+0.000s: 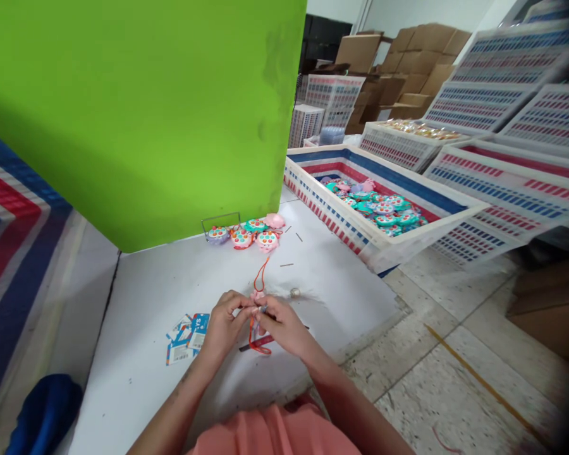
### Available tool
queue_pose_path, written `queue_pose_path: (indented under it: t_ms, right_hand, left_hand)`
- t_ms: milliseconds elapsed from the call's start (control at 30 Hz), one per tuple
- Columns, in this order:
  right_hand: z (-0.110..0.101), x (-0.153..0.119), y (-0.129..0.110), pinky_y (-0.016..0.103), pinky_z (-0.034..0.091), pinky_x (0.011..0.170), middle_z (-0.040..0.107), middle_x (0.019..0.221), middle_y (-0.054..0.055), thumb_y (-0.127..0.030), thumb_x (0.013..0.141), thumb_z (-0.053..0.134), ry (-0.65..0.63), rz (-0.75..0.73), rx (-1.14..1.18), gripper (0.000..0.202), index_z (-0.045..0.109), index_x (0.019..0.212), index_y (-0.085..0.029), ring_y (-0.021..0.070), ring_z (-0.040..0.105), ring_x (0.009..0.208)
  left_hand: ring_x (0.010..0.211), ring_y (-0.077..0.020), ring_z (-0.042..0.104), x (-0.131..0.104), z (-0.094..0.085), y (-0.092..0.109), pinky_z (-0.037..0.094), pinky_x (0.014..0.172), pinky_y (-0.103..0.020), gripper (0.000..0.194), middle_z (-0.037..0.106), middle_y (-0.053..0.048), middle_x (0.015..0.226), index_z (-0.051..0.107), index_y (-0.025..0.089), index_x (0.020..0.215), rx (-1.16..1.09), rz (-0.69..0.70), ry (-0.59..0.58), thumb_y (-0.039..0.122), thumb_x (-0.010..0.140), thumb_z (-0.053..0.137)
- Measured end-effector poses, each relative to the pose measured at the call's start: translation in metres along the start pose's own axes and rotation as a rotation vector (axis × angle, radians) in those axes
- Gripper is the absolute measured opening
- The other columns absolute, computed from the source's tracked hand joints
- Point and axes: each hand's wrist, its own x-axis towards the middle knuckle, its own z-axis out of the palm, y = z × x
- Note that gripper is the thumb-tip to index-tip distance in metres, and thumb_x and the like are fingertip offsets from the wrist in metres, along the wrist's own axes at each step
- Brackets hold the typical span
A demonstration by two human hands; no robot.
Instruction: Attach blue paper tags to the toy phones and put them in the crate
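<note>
My left hand [227, 319] and my right hand [284, 323] meet over the white table, fingers pinched together. Between their fingertips is a small pink toy [257, 294], mostly covered by the fingers. Its orange-red cord loop [260, 276] stretches away from me. A small silver-grey piece [263, 308] shows at my right thumb and forefinger; its kind is unclear. Below the hands lies another red cord loop [262, 349], beside a dark and red strip [265, 342]. Printed blue-and-white cards [200, 330] lie in a loose pile left of my left hand.
Several round button-faced toys [241, 237] sit by a wire stand [221, 217] before the green panel [171, 126]. A white crate [332, 218] of similar toys [384, 208] stands right of the table [142, 316]. Stacked crates [512, 189] and cardboard boxes [412, 63] are behind.
</note>
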Motion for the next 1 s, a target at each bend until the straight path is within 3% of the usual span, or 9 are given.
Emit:
queue_pose_path:
  t_ms: [133,267,433,600,700,800,900,1000]
  right_hand:
    - [0.000,0.002,-0.001,0.018,0.035,0.038,0.060,0.061,-0.004,-0.046,0.079,0.055,-0.040,0.214,0.217,0.028,0.051,0.081,-0.018,0.0070,0.048,0.038]
    - [-0.001,0.003,-0.003,0.017,0.037,0.039,0.065,0.066,-0.001,-0.051,0.072,0.061,-0.037,0.328,0.321,0.036,0.050,0.082,-0.018,0.0108,0.058,0.046]
    - [0.002,0.007,0.000,0.019,0.038,0.043,0.058,0.060,-0.004,-0.044,0.070,0.065,0.038,0.280,0.321,0.028,0.055,0.075,-0.018,0.0090,0.052,0.047]
    - [0.004,0.010,-0.001,0.019,0.034,0.046,0.053,0.059,-0.004,-0.039,0.071,0.065,0.055,0.226,0.325,0.023,0.057,0.071,-0.017,0.0081,0.046,0.050]
    - [0.005,0.010,0.001,0.020,0.036,0.049,0.054,0.060,-0.004,-0.035,0.072,0.063,0.047,0.221,0.312,0.019,0.058,0.072,-0.017,0.0089,0.047,0.051]
    - [0.005,0.009,0.004,0.022,0.039,0.054,0.057,0.064,-0.003,-0.028,0.074,0.060,0.038,0.169,0.208,0.012,0.060,0.075,-0.017,0.0111,0.051,0.057]
    - [0.005,0.006,0.003,0.024,0.042,0.062,0.059,0.068,-0.001,-0.021,0.077,0.057,0.093,0.003,-0.068,0.007,0.063,0.075,-0.017,0.0133,0.055,0.066]
    - [0.006,0.002,-0.005,0.028,0.043,0.080,0.062,0.090,0.004,-0.018,0.079,0.057,0.211,-0.197,-0.278,0.009,0.066,0.077,-0.019,0.0167,0.057,0.089]
  left_hand:
    - [0.083,-0.0192,0.055,0.003,-0.004,0.003,0.042,0.076,-0.030,0.013,0.063,-0.005,0.081,0.069,0.022,0.084,0.090,0.105,-0.018,0.030,0.080,0.061]
    - [0.084,-0.0189,0.054,-0.004,-0.012,0.009,0.042,0.076,-0.031,0.018,0.062,-0.006,0.085,0.068,0.022,0.096,0.175,0.188,-0.069,0.030,0.086,0.055]
    - [0.084,-0.0173,0.050,-0.017,-0.016,0.025,0.038,0.074,-0.031,0.024,0.063,-0.004,0.086,0.067,0.030,0.105,0.395,0.436,-0.370,0.023,0.090,0.049]
    - [0.090,-0.0189,0.048,-0.024,-0.010,0.031,0.035,0.079,-0.034,0.026,0.062,-0.004,0.090,0.063,0.029,0.111,0.542,0.505,-0.430,0.022,0.091,0.047]
    - [0.089,-0.0185,0.050,-0.025,-0.008,0.029,0.037,0.078,-0.033,0.026,0.062,-0.004,0.088,0.065,0.029,0.109,0.460,0.471,-0.407,0.021,0.090,0.049]
    - [0.085,-0.0168,0.052,-0.025,-0.009,0.026,0.042,0.074,-0.029,0.026,0.061,-0.005,0.089,0.067,0.030,0.106,0.199,0.363,-0.308,0.022,0.090,0.049]
    - [0.083,-0.0158,0.056,-0.023,-0.011,0.021,0.046,0.070,-0.026,0.024,0.060,-0.006,0.089,0.071,0.026,0.100,-0.109,0.161,-0.174,0.025,0.088,0.050]
    - [0.077,-0.0149,0.058,-0.020,-0.013,0.015,0.047,0.070,-0.025,0.021,0.064,-0.004,0.083,0.071,0.022,0.098,-0.303,-0.086,-0.055,0.028,0.081,0.060]
